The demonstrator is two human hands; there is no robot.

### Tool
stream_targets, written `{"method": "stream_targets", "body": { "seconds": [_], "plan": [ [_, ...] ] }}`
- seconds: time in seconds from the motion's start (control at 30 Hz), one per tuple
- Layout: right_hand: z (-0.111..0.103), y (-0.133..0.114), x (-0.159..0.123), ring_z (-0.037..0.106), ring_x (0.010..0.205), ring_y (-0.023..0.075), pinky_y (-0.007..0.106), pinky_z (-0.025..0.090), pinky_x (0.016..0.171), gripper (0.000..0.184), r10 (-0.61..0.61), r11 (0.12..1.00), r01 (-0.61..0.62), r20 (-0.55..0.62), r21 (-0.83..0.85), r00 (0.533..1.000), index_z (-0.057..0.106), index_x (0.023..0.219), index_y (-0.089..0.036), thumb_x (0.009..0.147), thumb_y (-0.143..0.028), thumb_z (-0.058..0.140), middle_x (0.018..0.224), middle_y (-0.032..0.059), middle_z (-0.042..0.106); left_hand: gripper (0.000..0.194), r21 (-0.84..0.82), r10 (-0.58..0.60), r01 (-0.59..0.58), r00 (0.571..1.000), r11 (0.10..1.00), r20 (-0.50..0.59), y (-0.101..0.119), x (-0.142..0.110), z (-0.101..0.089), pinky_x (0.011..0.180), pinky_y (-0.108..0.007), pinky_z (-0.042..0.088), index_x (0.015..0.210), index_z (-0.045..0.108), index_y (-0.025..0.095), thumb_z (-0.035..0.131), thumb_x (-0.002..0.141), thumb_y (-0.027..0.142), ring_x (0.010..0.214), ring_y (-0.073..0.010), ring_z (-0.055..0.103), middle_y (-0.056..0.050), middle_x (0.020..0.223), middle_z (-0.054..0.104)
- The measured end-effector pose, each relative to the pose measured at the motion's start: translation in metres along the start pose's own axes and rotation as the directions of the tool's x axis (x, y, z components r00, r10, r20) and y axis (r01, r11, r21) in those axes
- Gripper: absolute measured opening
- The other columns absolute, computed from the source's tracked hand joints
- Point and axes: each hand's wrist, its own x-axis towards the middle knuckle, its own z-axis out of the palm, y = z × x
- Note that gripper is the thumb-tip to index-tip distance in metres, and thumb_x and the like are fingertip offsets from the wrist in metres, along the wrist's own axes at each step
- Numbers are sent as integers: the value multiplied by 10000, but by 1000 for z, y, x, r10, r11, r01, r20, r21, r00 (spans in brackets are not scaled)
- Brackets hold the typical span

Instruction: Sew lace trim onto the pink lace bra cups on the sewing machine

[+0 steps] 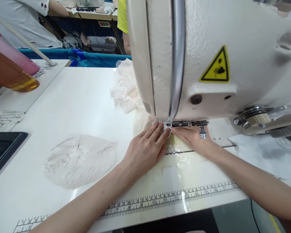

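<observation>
A white sewing machine (208, 38) fills the upper right. Below its head, pale lace fabric (127, 85) runs from behind the needle area toward my fingers. My left hand (146, 145) lies on the lace just left of the presser foot (168, 124), fingers stretched out and pressing down. From the right, my right hand (196, 139) reaches beneath the machine head, its fingertips at the fabric edge by the foot; the machine partly hides this hand. On the table left of my left arm lies a separate pale lace piece (82, 160).
A phone (6, 152) rests at the left edge. Bottles with pink (16, 53) and amber (12, 74) colouring stand at upper left. White cloth (264, 155) lies right of the machine. A printed ruler (165, 200) follows the table's front edge. Other people (26, 24) are beyond the table.
</observation>
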Motion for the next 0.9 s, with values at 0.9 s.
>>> {"method": "stream_targets", "body": {
  "seconds": [0.9],
  "plan": [
    [-4, -10, -16, 633, 908, 208, 441, 439, 935, 361, -28, 969, 41, 59, -244, 998, 643, 1175, -326, 971, -480, 388, 1034, 38, 687, 335, 50, 21, -17, 996, 999, -84, 3, 0, 0, 972, -410, 534, 1179, 614, 29, 469, 939, 212, 1134, -280, 604, -170, 1214, 626]
  ]
}}
